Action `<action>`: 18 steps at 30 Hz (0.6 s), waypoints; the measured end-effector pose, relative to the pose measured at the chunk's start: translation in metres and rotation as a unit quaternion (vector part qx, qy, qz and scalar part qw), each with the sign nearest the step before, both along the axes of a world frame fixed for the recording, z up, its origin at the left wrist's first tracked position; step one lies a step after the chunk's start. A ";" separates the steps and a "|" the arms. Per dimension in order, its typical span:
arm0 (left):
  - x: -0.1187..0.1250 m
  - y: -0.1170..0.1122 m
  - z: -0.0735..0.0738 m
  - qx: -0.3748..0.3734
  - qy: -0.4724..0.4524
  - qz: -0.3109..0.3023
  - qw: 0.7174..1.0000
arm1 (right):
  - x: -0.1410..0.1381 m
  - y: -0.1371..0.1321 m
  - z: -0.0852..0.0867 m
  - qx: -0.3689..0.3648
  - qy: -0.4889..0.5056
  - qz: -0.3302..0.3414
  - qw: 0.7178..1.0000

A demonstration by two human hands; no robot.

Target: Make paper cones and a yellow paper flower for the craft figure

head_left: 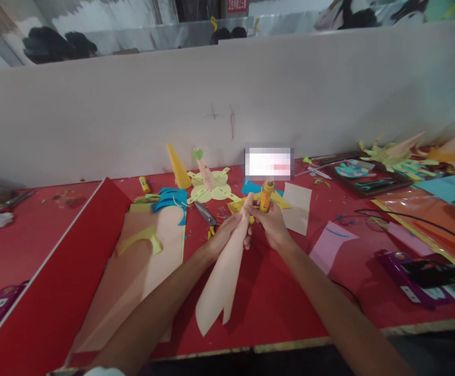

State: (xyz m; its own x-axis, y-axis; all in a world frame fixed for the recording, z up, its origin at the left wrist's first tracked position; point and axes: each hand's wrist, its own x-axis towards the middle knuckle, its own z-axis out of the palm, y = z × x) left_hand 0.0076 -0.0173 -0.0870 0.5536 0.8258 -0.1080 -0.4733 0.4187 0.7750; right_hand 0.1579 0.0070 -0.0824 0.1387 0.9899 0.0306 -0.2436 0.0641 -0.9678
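A pale peach paper sheet rolled into a cone slants over the table, its wide, uneven end toward me. My left hand is closed around the narrow upper part, with fingertips showing on the far side. In my right hand is a yellow glue stick with an orange label, held upright. The right thumb and fingers are close to the cone's tip; whether they press on it I cannot tell. Just left of my left hand lie scissors with yellow handles. Yellow paper lies behind the hands.
A yellow cone and a decorated peach cone on a petal-shaped base stand behind. Peach sheets and blue scraps lie left, beside a red divider. On the right are pink paper, a tray and a purple power strip.
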 end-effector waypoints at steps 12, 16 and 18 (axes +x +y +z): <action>-0.010 -0.010 0.003 0.016 0.082 -0.042 0.996 | 0.010 0.002 -0.004 0.002 -0.038 0.004 0.999; -0.009 -0.011 0.002 0.009 0.071 -0.006 0.997 | 0.021 0.006 -0.009 0.017 -0.090 0.005 0.996; -0.008 -0.010 0.004 0.005 0.062 0.009 0.998 | 0.030 0.009 -0.012 0.033 -0.125 0.009 0.992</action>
